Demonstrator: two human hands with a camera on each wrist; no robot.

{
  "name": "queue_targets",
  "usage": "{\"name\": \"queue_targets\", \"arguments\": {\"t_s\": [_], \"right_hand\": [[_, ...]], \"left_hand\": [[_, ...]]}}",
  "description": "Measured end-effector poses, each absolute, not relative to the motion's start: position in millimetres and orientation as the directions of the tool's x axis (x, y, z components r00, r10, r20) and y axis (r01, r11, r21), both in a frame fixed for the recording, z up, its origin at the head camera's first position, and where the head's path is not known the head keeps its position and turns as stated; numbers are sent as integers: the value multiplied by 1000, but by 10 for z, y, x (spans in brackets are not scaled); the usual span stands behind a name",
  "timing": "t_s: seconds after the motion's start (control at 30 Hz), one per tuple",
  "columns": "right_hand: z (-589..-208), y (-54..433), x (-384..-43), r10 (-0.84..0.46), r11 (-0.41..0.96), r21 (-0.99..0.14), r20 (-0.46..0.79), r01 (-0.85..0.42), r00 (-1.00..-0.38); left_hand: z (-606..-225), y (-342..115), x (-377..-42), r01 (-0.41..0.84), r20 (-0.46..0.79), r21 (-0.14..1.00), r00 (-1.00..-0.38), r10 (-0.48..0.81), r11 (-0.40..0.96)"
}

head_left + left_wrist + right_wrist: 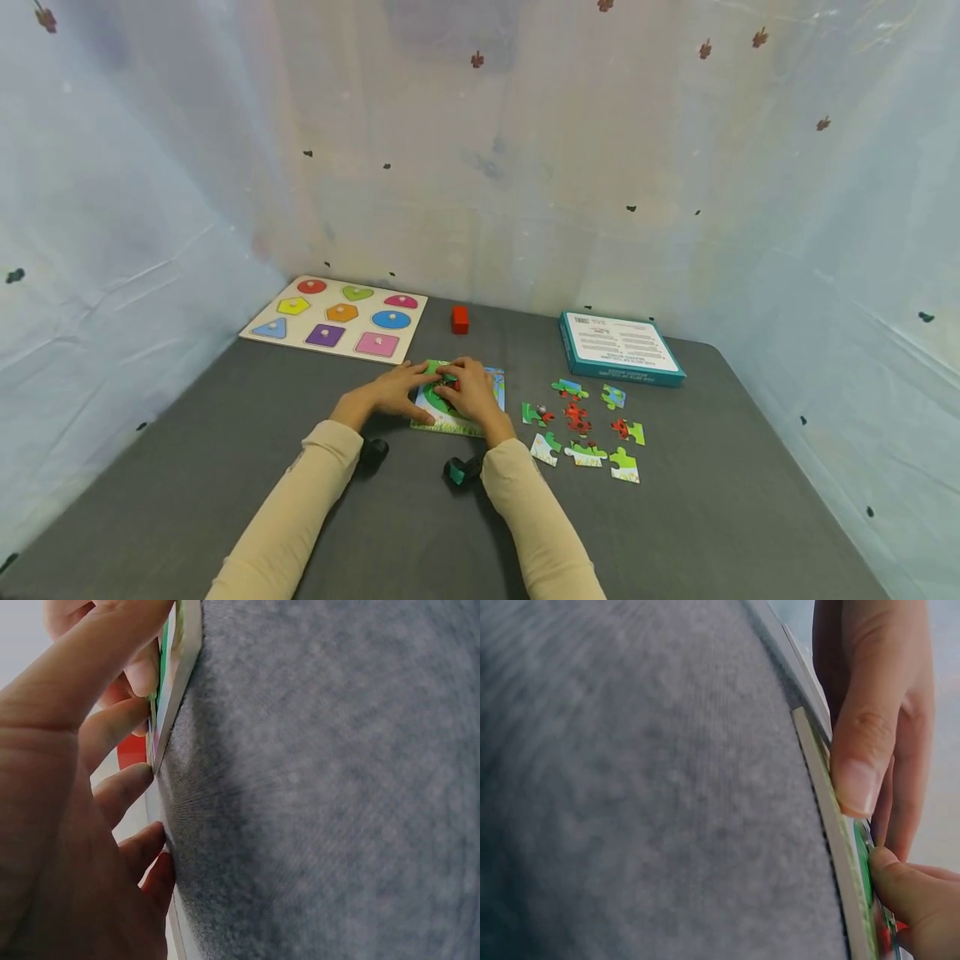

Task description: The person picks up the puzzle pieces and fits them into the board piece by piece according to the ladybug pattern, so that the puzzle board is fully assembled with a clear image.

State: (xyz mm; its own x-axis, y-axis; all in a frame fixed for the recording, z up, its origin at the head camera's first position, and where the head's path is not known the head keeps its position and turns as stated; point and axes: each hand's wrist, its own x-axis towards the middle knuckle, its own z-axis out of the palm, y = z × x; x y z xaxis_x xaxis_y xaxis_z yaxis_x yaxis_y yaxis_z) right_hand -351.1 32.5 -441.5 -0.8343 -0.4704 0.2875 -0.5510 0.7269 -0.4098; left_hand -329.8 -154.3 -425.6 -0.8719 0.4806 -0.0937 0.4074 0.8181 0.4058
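Puzzle board (453,427) lies flat on the grey table (675,533), and the rest is set out around it. Beyond it to the left is a pale, knobbed shape board (351,337), and beyond it to the right a teal and white box (622,343). Over the puzzle board, the left hand (393,392) rests at its left side, thumb and fingers spread well apart, the thumb by the near edge and the fingertips farther along. The right hand (476,396) arches above its middle with bent fingers, its thumb just beside the left one; whether it pinches a piece or merely presses one I can't make out, because the hands cover that spot. To the right of the puzzle board, eight loose pieces (577,419) in green, white, red and blue lie in rough rows, while a small red block (460,320) sits beyond it. I judge the step in hand to be fitting a first piece at the puzzle board's far left, since the loose rows seem to lack that corner. Next, the work probably calls for lining the piece up with the printed picture and pressing it flat while the left hand steadies the board.
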Motion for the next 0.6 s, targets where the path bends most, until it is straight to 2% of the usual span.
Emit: {"name": "queue_targets", "arguments": {"t_s": [0.2,0.43,0.6], "right_hand": [[-4434,369,-3527,-494,705,-403,312,-584,-811],[-4448,484,-3564,-582,611,-374,385,-698,-716],[-4477,559,-3602,-636,568,-352,386,-744,-668]], "left_hand": [[-4242,-1526,-3301,406,-91,407,-873,479,818],[-4241,-1534,-3312,400,-103,400,-875,474,825],[-4230,-1531,-3312,406,-106,403,-870,482,820]]}}
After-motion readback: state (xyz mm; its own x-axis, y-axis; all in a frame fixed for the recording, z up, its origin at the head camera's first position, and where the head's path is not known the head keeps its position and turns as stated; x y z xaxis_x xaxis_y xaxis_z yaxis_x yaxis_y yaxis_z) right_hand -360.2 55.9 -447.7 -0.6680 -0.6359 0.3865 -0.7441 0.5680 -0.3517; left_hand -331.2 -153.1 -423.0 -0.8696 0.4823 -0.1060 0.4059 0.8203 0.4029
